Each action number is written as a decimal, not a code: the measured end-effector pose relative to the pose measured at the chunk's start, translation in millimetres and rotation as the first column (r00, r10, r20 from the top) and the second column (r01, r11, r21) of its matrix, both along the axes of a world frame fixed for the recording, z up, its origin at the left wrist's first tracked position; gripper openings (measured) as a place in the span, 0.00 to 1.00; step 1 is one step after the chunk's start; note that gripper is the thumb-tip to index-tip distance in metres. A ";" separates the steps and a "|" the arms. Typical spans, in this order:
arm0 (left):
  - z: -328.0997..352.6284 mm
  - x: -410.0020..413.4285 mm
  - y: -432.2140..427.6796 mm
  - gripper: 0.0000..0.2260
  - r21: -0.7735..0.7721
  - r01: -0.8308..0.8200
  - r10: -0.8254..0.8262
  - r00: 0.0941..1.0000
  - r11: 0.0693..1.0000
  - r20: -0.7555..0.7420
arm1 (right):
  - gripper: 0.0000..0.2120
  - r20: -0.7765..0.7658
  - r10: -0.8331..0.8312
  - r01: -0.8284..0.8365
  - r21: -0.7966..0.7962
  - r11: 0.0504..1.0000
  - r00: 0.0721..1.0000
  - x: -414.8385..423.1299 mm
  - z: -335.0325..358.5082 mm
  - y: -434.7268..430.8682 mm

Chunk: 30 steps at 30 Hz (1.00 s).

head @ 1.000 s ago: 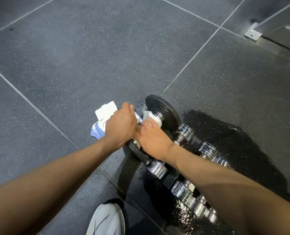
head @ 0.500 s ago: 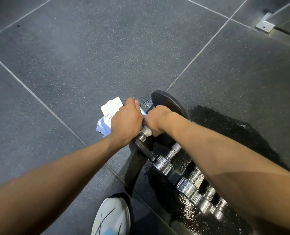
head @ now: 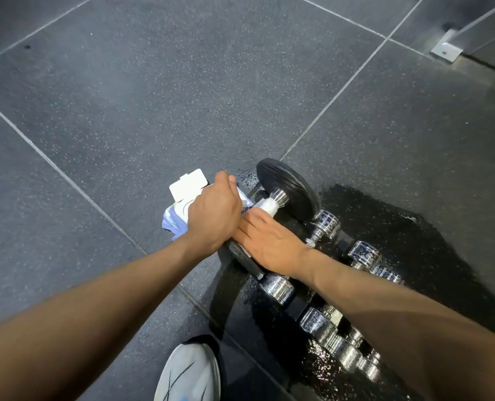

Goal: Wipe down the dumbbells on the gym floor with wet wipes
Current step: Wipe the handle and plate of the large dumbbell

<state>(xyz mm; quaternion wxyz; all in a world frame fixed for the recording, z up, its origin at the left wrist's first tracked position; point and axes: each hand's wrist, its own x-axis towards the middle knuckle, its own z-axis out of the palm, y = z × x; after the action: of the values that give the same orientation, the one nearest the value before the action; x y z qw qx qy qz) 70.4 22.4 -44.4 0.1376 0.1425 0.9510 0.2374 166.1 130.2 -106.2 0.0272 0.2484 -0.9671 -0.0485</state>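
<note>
Left grip: my left hand (head: pixel 213 218), centre of frame, fingers curled down over the near end of the black-plated dumbbell (head: pixel 288 189); what exactly it clamps is hidden under the hand.
Right grip: my right hand (head: pixel 271 244), just right of the left and touching it, fingers closed round the dumbbell's bar with the white wet wipe (head: pixel 266 206) pressed against the bar.
Wipe: bunched round the chrome bar, right up against the far black plate.
Dumbbell: lies on the gym floor (head: pixel 125 111), slanting from centre toward upper right; far plate stands on edge.
Other dumbbells: a row of chrome dumbbells (head: pixel 326 224) runs toward lower right, lying on a wet dark patch (head: pixel 399 227).
Wipes pack (head: pixel 182 198): on the floor just left of my left hand, white flap lid raised; its print is too blurred to read.
Shoe (head: pixel 188 374): white, bottom centre.
Bracket (head: pixel 446 50): metal, upper right corner.
</note>
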 end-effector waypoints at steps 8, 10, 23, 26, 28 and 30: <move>-1.1 -1.3 -1.2 0.14 -0.006 0.008 -0.008 1.000 1.000 -0.019 | 0.20 0.042 -0.263 0.255 0.145 0.956 0.964 -8.1 9.5 37.3; -1.0 -1.6 -1.6 0.14 -0.001 0.004 -0.004 1.000 1.000 -0.012 | 0.12 0.071 -0.279 0.266 0.154 0.952 0.958 -19.3 16.8 29.5; 0.8 -7.4 -1.0 0.14 0.027 -0.019 0.018 0.999 0.999 0.039 | 0.12 0.400 -0.036 -0.001 0.093 0.996 0.916 -53.0 37.2 -8.3; -1.7 -11.3 -2.4 0.15 0.043 -0.039 0.037 0.998 0.998 0.043 | 0.20 0.141 -0.152 0.145 0.054 0.988 0.978 -15.9 7.9 -12.4; -2.7 -10.6 -1.5 0.14 0.036 -0.023 0.021 0.999 0.999 0.032 | 0.25 0.070 -0.140 0.139 0.022 0.990 0.988 2.7 -2.5 -10.0; -3.7 -7.8 -1.6 0.14 0.013 -0.006 0.006 1.000 1.000 0.024 | 0.27 0.022 -0.103 0.103 0.011 0.995 0.994 2.5 -3.8 6.9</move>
<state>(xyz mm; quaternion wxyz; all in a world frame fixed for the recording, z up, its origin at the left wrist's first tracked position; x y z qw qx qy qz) 62.6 20.8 -48.0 0.1474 0.1378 0.9481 0.2459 168.5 137.1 -110.0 0.0124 0.1987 -0.9786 -0.0516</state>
